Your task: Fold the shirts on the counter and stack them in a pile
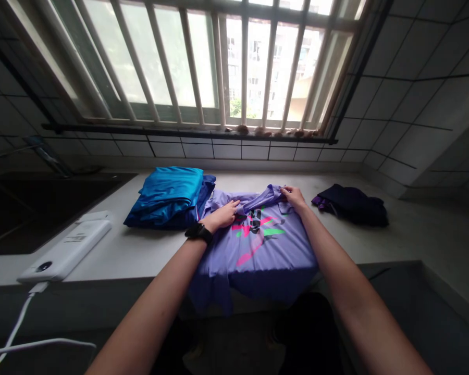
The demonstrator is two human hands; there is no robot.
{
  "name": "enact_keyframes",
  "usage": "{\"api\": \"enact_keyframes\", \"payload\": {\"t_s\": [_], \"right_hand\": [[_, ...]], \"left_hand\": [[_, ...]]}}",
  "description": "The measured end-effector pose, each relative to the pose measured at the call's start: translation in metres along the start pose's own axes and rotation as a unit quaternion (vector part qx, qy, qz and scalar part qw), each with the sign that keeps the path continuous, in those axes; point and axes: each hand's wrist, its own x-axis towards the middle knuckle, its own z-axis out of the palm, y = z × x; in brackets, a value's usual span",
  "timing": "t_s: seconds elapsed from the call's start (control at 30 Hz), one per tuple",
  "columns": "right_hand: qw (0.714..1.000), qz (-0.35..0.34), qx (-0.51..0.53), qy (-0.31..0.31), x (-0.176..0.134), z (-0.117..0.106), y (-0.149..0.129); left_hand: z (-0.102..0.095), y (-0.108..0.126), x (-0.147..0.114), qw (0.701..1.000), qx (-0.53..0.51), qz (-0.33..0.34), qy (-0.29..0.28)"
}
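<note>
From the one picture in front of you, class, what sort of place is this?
Probably a home kitchen or laundry corner: tiled walls, a barred window above a long counter, a dark sink, and both hands on a purple shirt.
</note>
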Motion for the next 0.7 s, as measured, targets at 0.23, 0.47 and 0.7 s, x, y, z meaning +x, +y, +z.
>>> {"api": "enact_keyframes", "payload": {"t_s": [0.23, 0.47, 0.7], "right_hand": [[0.983, -0.114, 0.043, 0.135, 0.048, -0.029, -0.039], [0.971, -0.214, 0.077, 0.072, -0.02, -0.051, -0.05], [0.964, -0.233, 0.112, 0.059, -0.162, -0.055, -0.039]], "left_hand": [[-0.069, -0.018, 0.045, 0.952, -0.095, -0.088, 0.278], [-0.111, 0.005, -0.008, 0.931, -0.158, -0.044, 0.328], [-0.07, 0.046, -0.121, 0.923, -0.197, -0.053, 0.325]]}}
